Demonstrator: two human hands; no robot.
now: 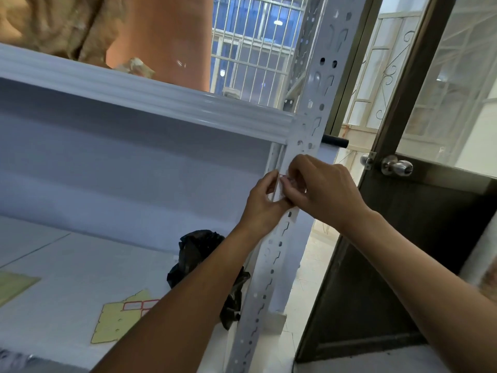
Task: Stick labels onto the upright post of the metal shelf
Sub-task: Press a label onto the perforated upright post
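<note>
The white perforated upright post (pixel 271 267) of the metal shelf runs from top right down to the bottom middle. My left hand (pixel 262 201) and my right hand (pixel 320 185) meet on the post just below the upper shelf beam (pixel 150 96). Between their fingertips is a small white label with a red border (pixel 283 178), pressed against the post; most of it is hidden by the fingers. A yellow backing sheet (pixel 121 317) with a few red-bordered labels (pixel 133 305) lies on the lower shelf board (pixel 67 265), partly under my left forearm.
A crumpled black plastic bag (pixel 199 249) sits on the shelf board beside the post. Another yellow sheet (pixel 13 285) lies at the left edge. A dark door (pixel 419 238) with a metal knob (pixel 398 166) stands open to the right. An orange roll (pixel 164 36) stands on the upper shelf.
</note>
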